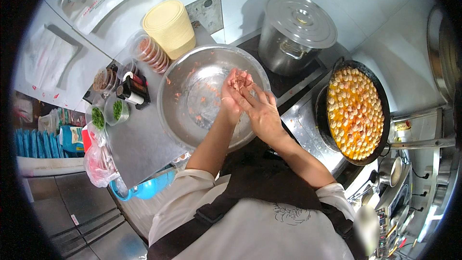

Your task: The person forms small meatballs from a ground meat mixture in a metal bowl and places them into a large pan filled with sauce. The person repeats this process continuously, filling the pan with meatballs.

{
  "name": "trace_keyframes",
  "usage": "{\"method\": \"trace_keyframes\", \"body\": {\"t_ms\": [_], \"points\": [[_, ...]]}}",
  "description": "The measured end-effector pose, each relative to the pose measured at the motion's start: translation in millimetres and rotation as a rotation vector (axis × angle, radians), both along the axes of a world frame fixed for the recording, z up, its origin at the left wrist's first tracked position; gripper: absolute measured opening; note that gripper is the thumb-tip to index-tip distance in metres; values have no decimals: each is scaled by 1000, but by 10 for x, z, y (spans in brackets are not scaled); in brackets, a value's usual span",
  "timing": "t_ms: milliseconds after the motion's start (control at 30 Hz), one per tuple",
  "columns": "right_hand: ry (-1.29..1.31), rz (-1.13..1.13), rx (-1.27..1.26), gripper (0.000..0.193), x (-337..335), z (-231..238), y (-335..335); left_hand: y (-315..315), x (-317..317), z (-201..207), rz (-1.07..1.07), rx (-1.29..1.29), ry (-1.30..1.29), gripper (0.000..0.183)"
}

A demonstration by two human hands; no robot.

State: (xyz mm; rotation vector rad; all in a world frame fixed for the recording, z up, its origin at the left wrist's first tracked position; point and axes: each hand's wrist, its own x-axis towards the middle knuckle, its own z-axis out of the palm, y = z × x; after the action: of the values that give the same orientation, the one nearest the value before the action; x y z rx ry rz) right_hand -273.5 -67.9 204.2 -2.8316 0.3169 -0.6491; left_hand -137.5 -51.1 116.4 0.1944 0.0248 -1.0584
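Over the right side of a wide metal basin [175,74], my two hands are together. A lump of pink minced meat [240,80] rests in the cupped fingers of my left hand [229,102], which is closed around its lower part. My right hand [263,113] lies against the left palm and the near edge of the mince, its fingers stretched out and somewhat apart. Small scraps of mince stick to the basin's wall and bottom. To the right, a black wok [332,140] holds many meatballs [358,110] in orange-yellow liquid.
A lidded steel stockpot [293,33] stands behind the basin's right side. Left of the basin are stacked yellow bowls [171,31], stacked tubs of reddish food [151,53] and tubs of chopped greens [117,110]. The wok's long handle [423,143] sticks out to the right.
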Motion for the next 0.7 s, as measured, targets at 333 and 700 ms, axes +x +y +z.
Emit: {"method": "trace_keyframes", "body": {"t_ms": [333, 700], "points": [[-265, 117, 603, 54, -101, 105, -101, 57, 70, 287, 139, 205, -40, 26], [-295, -54, 736, 21, -123, 87, -161, 202, 138, 285, 161, 307, -251, 19]]}}
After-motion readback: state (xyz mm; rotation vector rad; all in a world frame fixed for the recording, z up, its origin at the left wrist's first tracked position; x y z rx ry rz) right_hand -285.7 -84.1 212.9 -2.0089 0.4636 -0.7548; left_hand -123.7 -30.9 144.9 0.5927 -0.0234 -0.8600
